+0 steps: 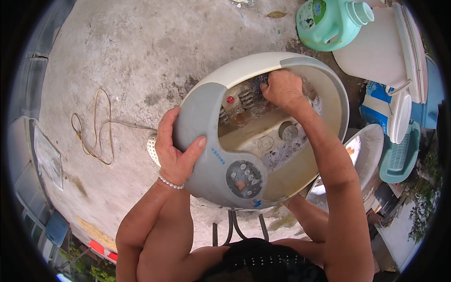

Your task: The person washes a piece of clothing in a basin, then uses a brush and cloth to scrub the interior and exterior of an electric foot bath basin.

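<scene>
A grey and cream plastic foot spa basin (201,105) lies before me, its opening facing up toward me. Its round button panel (243,179) is on the near side. Inside are a red knob (230,99), a ribbed roller (246,99), a round grey cap (288,131) and soapy foam (282,155). My left hand (178,151) grips the basin's left side, the thumb on top and the fingers round the outer edge. My right hand (284,88) is curled inside the opening, by the far wall. Whether it holds something small is hidden.
A thin power cord (109,121) trails from the basin over the concrete floor (123,63). A green detergent jug (329,24) stands at the upper right. Further right are a white-and-blue bucket (378,109), a teal basket (398,158) and a metal basin (370,155).
</scene>
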Available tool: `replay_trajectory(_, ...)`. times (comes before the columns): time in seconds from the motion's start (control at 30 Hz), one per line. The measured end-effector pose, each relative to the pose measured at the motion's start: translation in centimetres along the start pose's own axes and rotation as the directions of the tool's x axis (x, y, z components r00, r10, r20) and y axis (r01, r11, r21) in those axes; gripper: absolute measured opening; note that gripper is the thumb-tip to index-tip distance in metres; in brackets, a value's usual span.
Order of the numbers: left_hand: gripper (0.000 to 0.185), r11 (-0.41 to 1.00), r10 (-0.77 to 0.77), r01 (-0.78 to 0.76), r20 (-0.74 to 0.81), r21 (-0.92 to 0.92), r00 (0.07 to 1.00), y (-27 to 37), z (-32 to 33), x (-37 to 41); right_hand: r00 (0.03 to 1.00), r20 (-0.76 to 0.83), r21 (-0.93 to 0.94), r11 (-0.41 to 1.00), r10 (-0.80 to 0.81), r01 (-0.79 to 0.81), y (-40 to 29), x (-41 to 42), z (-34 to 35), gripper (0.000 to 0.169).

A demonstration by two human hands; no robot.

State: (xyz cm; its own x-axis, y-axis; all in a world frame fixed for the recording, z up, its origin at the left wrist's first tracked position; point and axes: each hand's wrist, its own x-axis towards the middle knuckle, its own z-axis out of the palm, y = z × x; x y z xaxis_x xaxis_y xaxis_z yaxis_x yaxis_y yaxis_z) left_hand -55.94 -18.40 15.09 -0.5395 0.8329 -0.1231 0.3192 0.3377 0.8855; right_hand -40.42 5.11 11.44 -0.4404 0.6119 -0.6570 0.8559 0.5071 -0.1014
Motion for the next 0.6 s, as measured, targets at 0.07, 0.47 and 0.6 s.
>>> replay_trajectory(0.07, 0.066, 1.0, 0.011, -0.01, 0.025, -0.016, 1.0, 0.4, 0.4, 0.5, 0.969, -0.175, -0.036, 0.982, 0.176, -0.185, 7.2, -0.6, 0.8, 0.032)
replay_trajectory(0.47, 0.063, 0.983, -0.073, 0.081, 0.052, -0.164, 0.996, 0.9, 1.2, 0.4, 0.872, -0.475, 0.627, 0.65, -0.116, 0.429, -8.2, -4.6, 4.4, 0.022)
replay_trajectory(0.6, 0.061, 0.99, -0.055, 0.059, 0.037, -0.129, 0.998, 0.6, 0.7, 0.4, 0.932, -0.359, 0.833, 0.469, 0.053, 0.294, -5.0, -4.4, 1.3, 0.018)
